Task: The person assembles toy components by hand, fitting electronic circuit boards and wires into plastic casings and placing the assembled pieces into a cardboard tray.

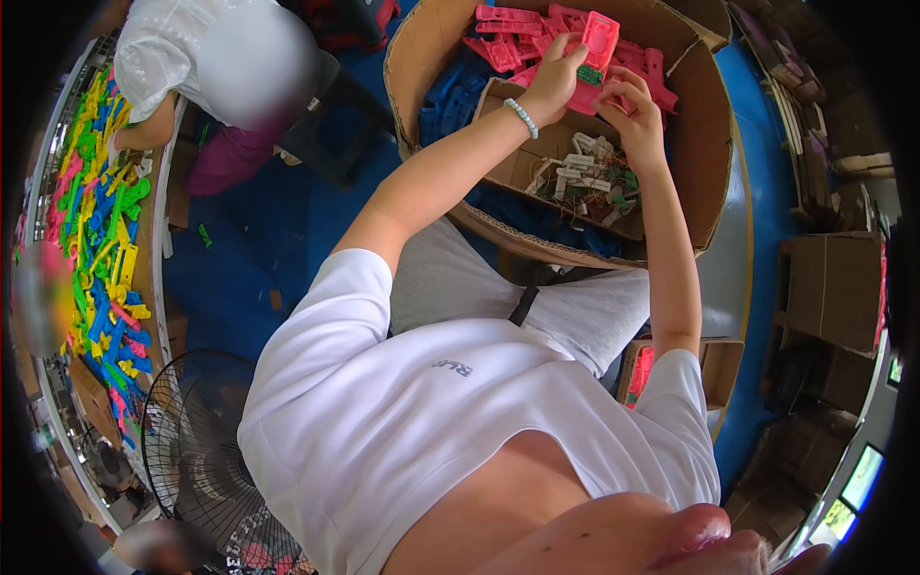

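Observation:
My left hand (551, 84), with a beaded bracelet at the wrist, grips a pink plastic shell (601, 40) above a large cardboard box (714, 163). A small green circuit board (590, 74) sits at the shell's lower end. Close beside that board, my right hand (634, 120) has its thumb and fingertips pinched together; whatever is between them is too small to make out. Below both hands, a smaller cardboard tray (508, 172) holds a tangle of white parts, wires and green boards (585, 182).
More pink shells (508, 38) and blue plastic parts (450, 101) fill the large box. At left, a co-worker (172, 67) sits by a bench heaped with coloured plastic pieces (105, 249). A black fan (206, 431) stands near my left side. Cardboard boxes (834, 287) are at right.

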Available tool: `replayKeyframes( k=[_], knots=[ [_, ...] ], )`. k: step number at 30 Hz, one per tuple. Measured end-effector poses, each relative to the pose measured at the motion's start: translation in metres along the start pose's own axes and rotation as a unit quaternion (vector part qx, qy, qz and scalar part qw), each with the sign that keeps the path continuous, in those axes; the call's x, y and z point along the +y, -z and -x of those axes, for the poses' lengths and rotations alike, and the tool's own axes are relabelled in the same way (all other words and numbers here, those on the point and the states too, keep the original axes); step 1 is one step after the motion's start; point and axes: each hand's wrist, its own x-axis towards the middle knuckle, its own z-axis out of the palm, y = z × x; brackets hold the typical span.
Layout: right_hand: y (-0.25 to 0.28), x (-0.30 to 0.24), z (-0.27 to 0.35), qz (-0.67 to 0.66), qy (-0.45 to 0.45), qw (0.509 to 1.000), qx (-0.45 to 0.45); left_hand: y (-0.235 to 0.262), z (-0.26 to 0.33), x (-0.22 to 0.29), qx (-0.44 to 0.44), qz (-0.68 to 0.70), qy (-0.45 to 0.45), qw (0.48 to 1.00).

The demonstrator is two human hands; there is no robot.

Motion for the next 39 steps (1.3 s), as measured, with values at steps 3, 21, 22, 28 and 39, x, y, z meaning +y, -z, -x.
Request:
replayKeyframes(
  k=[3, 21, 22, 28, 39],
  knots=[
    [0.006, -0.023, 0.021, 0.027, -0.035, 0.999, -0.03, -0.001, -0.007, -0.001, 0.015, 0.075, 0.06, 0.995],
    [0.143, -0.074, 0.298, 0.466, -0.131, 0.76, 0.434, -0.065, 0.089, -0.013, -0.455, -0.304, -0.061, 0.835],
    [0.169, -0.056, 0.341, 0.462, -0.16, 0.75, 0.446, -0.054, 0.082, -0.022, -0.447, -0.31, -0.001, 0.839],
    [0.227, 0.022, 0.557, 0.591, -0.475, 0.629, 0.17, -0.004, 0.032, -0.053, -0.253, -0.412, 0.115, 0.868],
    [0.253, 0.02, 0.617, 0.487, -0.438, 0.744, 0.133, 0.022, -0.061, -0.162, -0.238, -0.641, 0.013, 0.73]
  ],
)
